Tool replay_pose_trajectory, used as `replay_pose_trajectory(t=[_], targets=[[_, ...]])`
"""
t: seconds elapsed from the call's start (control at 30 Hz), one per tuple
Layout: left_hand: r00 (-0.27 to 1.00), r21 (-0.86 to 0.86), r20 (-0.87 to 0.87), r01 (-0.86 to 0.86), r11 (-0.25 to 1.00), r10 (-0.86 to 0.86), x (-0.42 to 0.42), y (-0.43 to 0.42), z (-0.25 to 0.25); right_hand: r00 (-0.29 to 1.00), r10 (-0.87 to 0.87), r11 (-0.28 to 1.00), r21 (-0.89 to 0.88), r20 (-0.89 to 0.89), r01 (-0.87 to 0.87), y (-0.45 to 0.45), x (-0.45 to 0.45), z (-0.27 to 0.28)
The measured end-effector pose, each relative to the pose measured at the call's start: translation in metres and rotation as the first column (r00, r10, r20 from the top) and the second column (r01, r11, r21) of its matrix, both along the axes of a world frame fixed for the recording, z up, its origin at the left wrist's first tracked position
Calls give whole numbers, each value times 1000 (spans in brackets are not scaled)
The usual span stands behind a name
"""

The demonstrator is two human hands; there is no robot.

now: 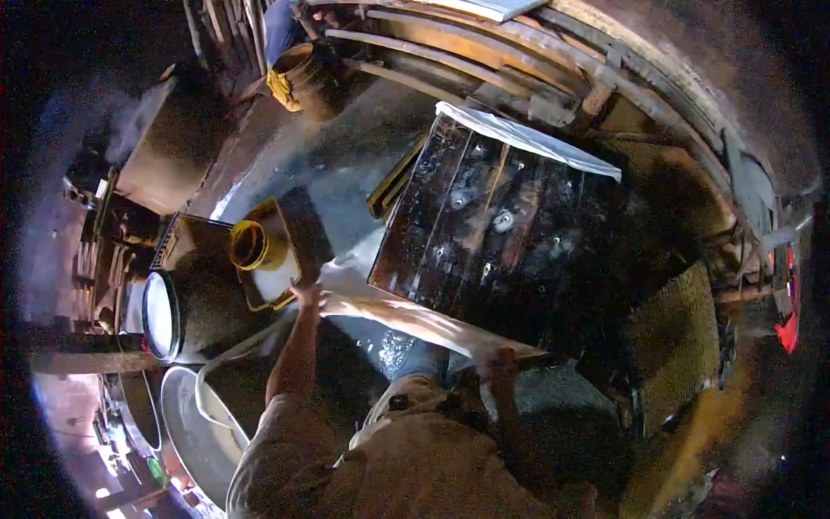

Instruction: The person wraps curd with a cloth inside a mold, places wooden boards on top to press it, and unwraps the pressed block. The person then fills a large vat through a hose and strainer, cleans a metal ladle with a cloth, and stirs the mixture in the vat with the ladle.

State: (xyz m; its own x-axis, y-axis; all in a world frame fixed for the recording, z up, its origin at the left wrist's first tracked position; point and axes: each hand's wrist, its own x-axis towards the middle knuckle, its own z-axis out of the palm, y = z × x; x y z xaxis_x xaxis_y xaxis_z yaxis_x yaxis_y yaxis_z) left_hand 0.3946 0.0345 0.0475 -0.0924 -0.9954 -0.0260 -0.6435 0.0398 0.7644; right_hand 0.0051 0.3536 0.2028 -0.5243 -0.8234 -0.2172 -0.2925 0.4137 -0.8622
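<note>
A pale cloth (406, 316) stretches along the near edge of a dark, wet-looking wooden tabletop (484, 225). My left hand (308, 294) grips it at the left end, out past the tabletop's corner. At the other end my right hand (498, 365) is closed on the cloth near the edge; shadow hides most of those fingers. Another strip of white cloth (532, 143) lies along the far edge of the tabletop. Pale spots and wet patches mark the boards between the two.
Left of me are a yellow bucket (275, 251) on a square container, a drum (162, 316) with a pale top and a large round basin (183, 406). A woven panel (679, 346) leans at right. Another person's blue clothing (284, 33) shows behind a brown bucket (309, 82).
</note>
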Motion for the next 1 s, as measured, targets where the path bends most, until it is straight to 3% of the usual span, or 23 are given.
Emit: replay_pose_trajectory(t=[0.07, 0.2, 0.27, 0.3, 0.33, 0.4, 0.47, 0.53, 0.63, 0.67, 0.7, 0.73, 0.77, 0.8, 0.87, 0.93, 1.0], targets=[[982, 194, 43, -190, 962, 185, 3, -24, -1, 997, -68, 997, 32, -33, 69, 15, -27, -2], [974, 386, 30, -217, 896, 223, -49, -61, 0, 958, -203, 972, 75, -204, 223, 25, -105, 0], [924, 296, -355, -29, 955, 138, -101, -90, 0, 909, -248, 955, 71, -334, 287, 11, -152, 1], [952, 148, -304, 22, 989, 24, -133, -108, 2, 881, -257, 950, 62, -398, 305, 1, -175, 2], [991, -74, -98, 85, 994, -92, -180, -123, 26, 847, -257, 946, 56, -466, 318, -12, -198, 3], [958, -354, 193, 272, 895, -214, -280, -141, 88, 769, -219, 950, 49, -600, 309, -48, -242, 5], [872, -407, 272, 487, 773, -406, -364, -149, 131, 675, -153, 961, 51, -721, 272, -94, -287, 3], [758, -359, 391, 648, 672, -522, -433, -167, 131, 573, -74, 968, 80, -816, 238, -145, -323, -1], [753, -525, 507, 656, 542, -420, -502, -210, 115, 455, 41, 958, 164, -890, 235, -224, -357, -2], [700, -426, 587, 694, 580, -406, -515, -225, 120, 491, 54, 942, 208, -870, 264, -247, -366, -1], [711, -404, 524, 693, 598, -469, -524, -243, 119, 487, 48, 942, 202, -872, 269, -253, -394, -16], [717, -378, 456, 693, 614, -528, -533, -269, 115, 404, 94, 961, 190, -910, 203, -253, -427, -38], [744, -421, 417, 667, 615, -522, -533, -310, 62, 309, 130, 974, 180, -942, 140, -252, -460, -60], [769, -464, 376, 639, 614, -517, -533, -351, 10, 342, 123, 973, 181, -932, 144, -248, -475, -65], [780, -156, 25, 621, 768, -625, -518, -374, 10, 491, 27, 960, 160, -871, 231, -237, -479, -57], [773, 118, -360, 593, 796, -522, -488, -351, 12, 607, -60, 944, 153, -793, 293, -213, -466, -54], [733, 311, -593, 590, 745, -333, -440, -303, 1, 697, -122, 925, 173, -707, 338, -176, -440, -53]])
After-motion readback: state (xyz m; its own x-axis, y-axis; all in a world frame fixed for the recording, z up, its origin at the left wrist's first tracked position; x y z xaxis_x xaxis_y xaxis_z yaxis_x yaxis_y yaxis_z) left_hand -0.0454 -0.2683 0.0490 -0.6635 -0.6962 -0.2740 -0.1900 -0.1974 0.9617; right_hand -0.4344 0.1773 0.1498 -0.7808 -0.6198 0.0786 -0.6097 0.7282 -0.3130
